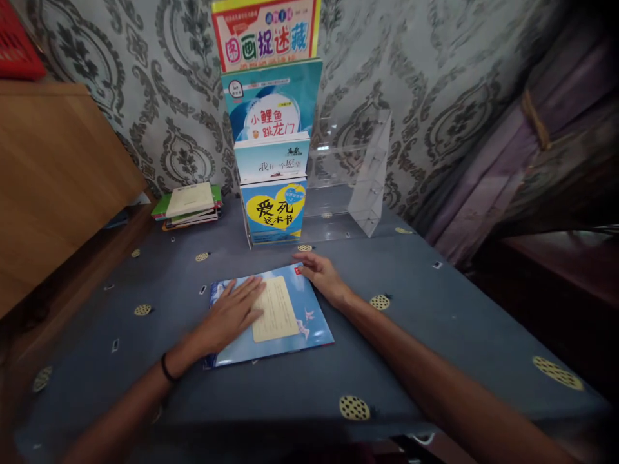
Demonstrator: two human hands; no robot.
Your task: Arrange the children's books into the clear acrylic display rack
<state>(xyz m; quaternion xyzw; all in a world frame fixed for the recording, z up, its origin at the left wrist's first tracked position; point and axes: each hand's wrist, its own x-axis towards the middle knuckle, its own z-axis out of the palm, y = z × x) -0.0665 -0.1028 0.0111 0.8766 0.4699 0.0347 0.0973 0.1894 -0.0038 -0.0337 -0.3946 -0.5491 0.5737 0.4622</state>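
A light-blue book (314,316) with a pale yellow text panel lies flat on the table, turned slightly. Across its left part rests my left hand (236,312), fingers stretched out and flat on the cover. My right hand (322,277) is at the book's upper right corner, its fingers extended along the edge by a small red mark and the thumb over the cover. Just behind the book, a clear tiered rack (367,187) holds several books in its left column, with a blue book with a yellow heart (273,209) at the front.
A stack of books (188,203) lies at the back left of the table (425,322), which has a grey-blue pineapple-print cloth. Left of it stands a wooden cabinet (53,174) with a red basket (19,45) on top. A purple curtain (507,154) hangs at the right.
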